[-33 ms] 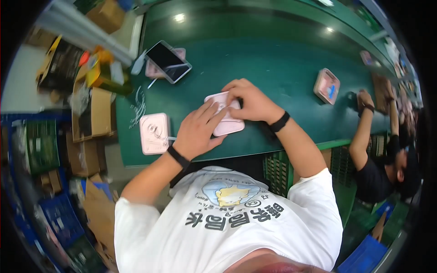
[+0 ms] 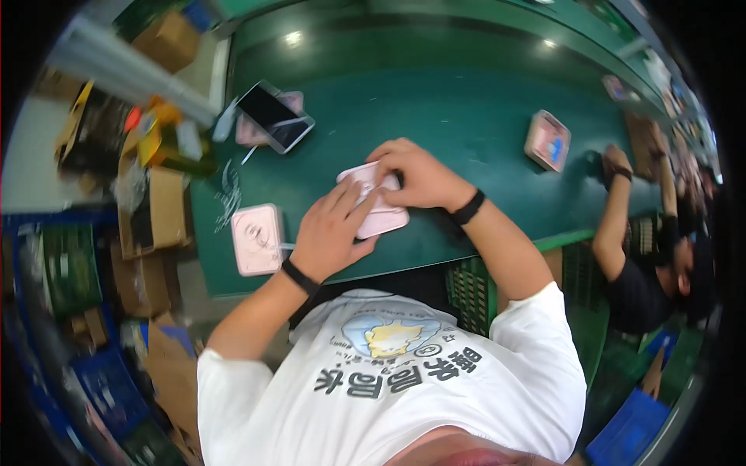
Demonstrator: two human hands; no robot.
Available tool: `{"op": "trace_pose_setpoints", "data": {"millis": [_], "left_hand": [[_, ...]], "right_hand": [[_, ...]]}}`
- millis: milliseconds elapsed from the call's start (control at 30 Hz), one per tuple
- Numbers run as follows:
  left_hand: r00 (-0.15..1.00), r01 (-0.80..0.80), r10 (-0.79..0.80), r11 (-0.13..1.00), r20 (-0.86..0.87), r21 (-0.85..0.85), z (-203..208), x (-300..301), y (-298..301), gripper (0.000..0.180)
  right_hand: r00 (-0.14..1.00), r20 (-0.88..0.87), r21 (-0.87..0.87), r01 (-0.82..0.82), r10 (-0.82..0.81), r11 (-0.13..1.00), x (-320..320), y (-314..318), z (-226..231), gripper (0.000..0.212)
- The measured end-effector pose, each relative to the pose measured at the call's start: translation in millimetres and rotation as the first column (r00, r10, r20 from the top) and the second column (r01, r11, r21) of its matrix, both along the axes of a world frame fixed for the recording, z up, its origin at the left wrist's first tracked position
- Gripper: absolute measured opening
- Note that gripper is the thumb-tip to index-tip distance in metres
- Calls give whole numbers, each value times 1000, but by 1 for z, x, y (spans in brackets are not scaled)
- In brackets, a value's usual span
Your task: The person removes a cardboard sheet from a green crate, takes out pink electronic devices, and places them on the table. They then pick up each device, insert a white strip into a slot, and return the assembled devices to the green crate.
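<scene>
A pale pink square case with rounded corners [image 2: 384, 221] lies on the green table in front of me, partly covered by both hands. My left hand [image 2: 332, 229] rests over its left side, fingers long across the top and thumb by the near edge. On the far right part, the bent fingers of my right hand [image 2: 410, 172] press and grip; their tips are partly hidden. A second pink square case [image 2: 258, 240], with a round mark on its face, sits left of my left wrist. A short white strip [image 2: 287, 246] runs from it toward that wrist.
At the far left, a phone-like dark screen [image 2: 273, 116] rests on a pink piece. Thin clear strands [image 2: 228, 198] lie nearby. A pink open box [image 2: 549, 141] with something blue inside stands to the right. Beyond it, another person's hand [image 2: 616, 161] is on the table. Cardboard boxes [image 2: 169, 206] flank the left edge.
The view has shifted slightly, so the table and its things appear a little farther left. Both hands stay on the pink case, with little visible change in their hold.
</scene>
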State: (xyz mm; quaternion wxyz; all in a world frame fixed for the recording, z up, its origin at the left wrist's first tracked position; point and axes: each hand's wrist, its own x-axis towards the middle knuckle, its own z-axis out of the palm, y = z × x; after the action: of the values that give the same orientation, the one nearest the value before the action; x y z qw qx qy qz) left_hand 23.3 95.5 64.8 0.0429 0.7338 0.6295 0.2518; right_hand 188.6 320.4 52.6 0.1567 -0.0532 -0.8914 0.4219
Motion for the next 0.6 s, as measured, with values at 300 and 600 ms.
{"op": "trace_pose_setpoints", "data": {"millis": [300, 600], "left_hand": [[992, 19, -13, 999, 123, -46, 14, -10, 5, 51], [980, -95, 96, 995, 173, -19, -10, 0, 13, 22]], "right_hand": [[996, 45, 116, 69, -75, 991, 2, -3, -6, 29], [976, 201, -160, -53, 85, 986, 3, -15, -12, 34]]}}
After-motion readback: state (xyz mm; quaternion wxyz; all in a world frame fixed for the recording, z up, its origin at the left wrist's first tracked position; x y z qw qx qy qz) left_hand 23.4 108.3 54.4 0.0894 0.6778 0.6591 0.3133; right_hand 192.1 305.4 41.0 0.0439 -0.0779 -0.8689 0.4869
